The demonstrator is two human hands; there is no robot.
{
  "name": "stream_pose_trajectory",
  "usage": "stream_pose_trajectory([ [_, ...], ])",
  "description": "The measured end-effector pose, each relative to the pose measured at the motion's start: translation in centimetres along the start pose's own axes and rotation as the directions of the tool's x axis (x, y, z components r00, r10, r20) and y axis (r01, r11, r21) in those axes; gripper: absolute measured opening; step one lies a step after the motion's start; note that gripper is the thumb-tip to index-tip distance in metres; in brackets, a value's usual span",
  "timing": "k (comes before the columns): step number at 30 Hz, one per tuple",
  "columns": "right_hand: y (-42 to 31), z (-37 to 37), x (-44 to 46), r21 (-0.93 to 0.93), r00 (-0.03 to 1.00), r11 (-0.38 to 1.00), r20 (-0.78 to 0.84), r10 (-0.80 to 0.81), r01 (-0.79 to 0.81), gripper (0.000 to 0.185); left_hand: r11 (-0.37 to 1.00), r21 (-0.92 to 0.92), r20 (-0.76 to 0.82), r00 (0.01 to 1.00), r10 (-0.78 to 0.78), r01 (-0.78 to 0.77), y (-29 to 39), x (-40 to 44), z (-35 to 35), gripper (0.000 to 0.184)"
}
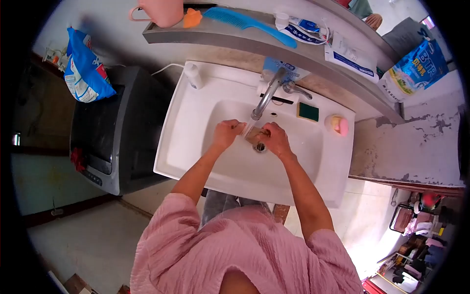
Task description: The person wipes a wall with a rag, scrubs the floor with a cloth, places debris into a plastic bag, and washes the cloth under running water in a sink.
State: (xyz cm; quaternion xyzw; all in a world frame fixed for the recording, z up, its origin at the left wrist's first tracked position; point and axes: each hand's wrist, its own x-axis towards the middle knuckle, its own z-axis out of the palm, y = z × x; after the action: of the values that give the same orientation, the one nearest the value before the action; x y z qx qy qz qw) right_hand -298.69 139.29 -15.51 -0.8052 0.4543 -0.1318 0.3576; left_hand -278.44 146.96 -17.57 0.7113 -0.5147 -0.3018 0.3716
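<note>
Over the basin of the white sink (pixel 188 149), both hands are at a small, flat brownish piece (pixel 254 135) under the tap (pixel 268 97); its kind is unclear. My right hand (pixel 275 141) grips its right side with closed fingers. My left hand (pixel 228 134) is closed in a pinch at its left; whether the fingers hold its edge or something else is hidden. Water seems to run from the spout between the hands. Just below the piece lies the drain (pixel 259 147).
On the sink's rim are a green-and-yellow sponge (pixel 308 112), a pink soap (pixel 339 125) and a white bottle (pixel 193 75). A shelf (pixel 215 40) above holds a blue comb (pixel 249 23) and a pink mug (pixel 164 12). A washing machine (pixel 128 132) stands left.
</note>
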Motion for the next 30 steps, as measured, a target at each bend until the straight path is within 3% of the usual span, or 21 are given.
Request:
stream_pose_trajectory([
  [2, 0.4, -1.0, 0.3, -0.112, 0.998, 0.992, -0.003, -0.058, 0.058, 0.017, 0.962, -0.264, -0.023, 0.996, -0.084, 0.075, 0.9, -0.2, -1.4, 0.017],
  [5, 1.0, -0.7, 1.0, -0.207, 0.989, 0.970, -0.057, -0.139, 0.124, 0.016, 0.998, -0.059, -0.226, 0.974, -0.005, -0.009, 2.3, -0.4, -3.0, 0.019],
  [6, 1.3, -0.1, 1.3, -0.226, 0.983, 0.964, -0.083, -0.165, 0.143, 0.016, 0.988, -0.115, -0.257, 0.958, -0.127, 0.100, 2.9, -0.6, -3.4, 0.022],
  [9, 1.2, 2.2, 3.0, 0.135, 0.976, 0.974, -0.144, -0.161, 0.181, 0.019, 0.978, -0.136, -0.384, 0.901, -0.201, 0.160, 2.9, -1.3, -3.9, 0.023],
  [10, 0.0, 3.1, 3.1, 0.480, 0.995, 0.877, -0.095, 0.014, 0.033, 0.016, 0.962, -0.191, -0.300, 0.922, -0.247, 0.195, 2.5, -1.9, -3.6, 0.024],
  [11, -1.7, 4.1, 3.1, 0.752, 0.987, 0.648, 0.013, 0.162, -0.116, 0.014, 0.942, -0.243, -0.211, 0.935, -0.285, 0.233, 1.8, -2.7, -2.9, 0.024],
  [12, -3.0, 5.1, 3.0, 0.914, 0.951, 0.322, 0.166, 0.260, -0.247, 0.013, 0.917, -0.290, -0.120, 0.940, -0.319, 0.274, 1.3, -3.4, -2.4, 0.025],
  [15, 2.0, 14.6, 3.1, 0.773, 0.915, 0.504, 0.245, 0.322, -0.385, 0.015, 0.982, 0.125, 0.071, 0.986, -0.150, 0.141, 1.3, -5.4, -2.0, 0.029],
  [18, -0.1, 13.3, 0.7, 0.756, 0.744, 0.155, 0.548, 0.384, -0.636, 0.022, 0.942, 0.274, -0.042, 0.981, -0.190, 0.194, -5.0, -6.3, -0.1, 0.036],
  [21, -3.7, 8.8, -0.2, 0.827, 0.797, -0.065, 0.556, 0.236, -0.558, 0.025, 0.940, -0.157, 0.074, 0.953, -0.294, 0.303, -7.6, -7.3, 1.1, 0.042],
  [22, -3.1, 8.4, -0.3, 0.837, 0.820, -0.077, 0.546, 0.174, -0.541, 0.026, 0.874, -0.306, 0.149, 0.926, -0.347, 0.377, -7.5, -7.5, 0.9, 0.045],
  [24, -1.4, 6.9, 0.0, 0.859, 0.859, -0.096, 0.509, 0.048, -0.504, 0.029, 0.570, -0.577, 0.417, 0.811, -0.411, 0.586, -4.4, -6.6, -0.1, 0.048],
  [27, -0.9, 4.8, -0.2, 0.865, 0.798, 0.009, 0.460, 0.389, -0.502, 0.029, 0.794, -0.368, 0.311, 0.869, -0.384, 0.483, -2.0, -5.2, 0.5, 0.048],
  [28, -0.5, 4.7, -0.1, 0.810, 0.741, -0.037, 0.552, 0.383, -0.585, 0.026, 0.883, -0.347, 0.283, 0.933, -0.223, 0.316, -0.9, -4.9, 0.0, 0.046],
  [29, -0.4, 5.1, 0.0, 0.821, 0.771, -0.018, 0.543, 0.333, -0.570, 0.027, 0.938, -0.319, 0.258, 0.965, -0.051, 0.135, 0.4, -4.7, -0.7, 0.044],
  [30, -0.4, 5.6, -0.2, 0.829, 0.795, 0.000, 0.536, 0.283, -0.559, 0.027, 0.972, -0.228, 0.208, 0.978, -0.012, 0.060, 0.9, -4.1, -1.5, 0.043],
])
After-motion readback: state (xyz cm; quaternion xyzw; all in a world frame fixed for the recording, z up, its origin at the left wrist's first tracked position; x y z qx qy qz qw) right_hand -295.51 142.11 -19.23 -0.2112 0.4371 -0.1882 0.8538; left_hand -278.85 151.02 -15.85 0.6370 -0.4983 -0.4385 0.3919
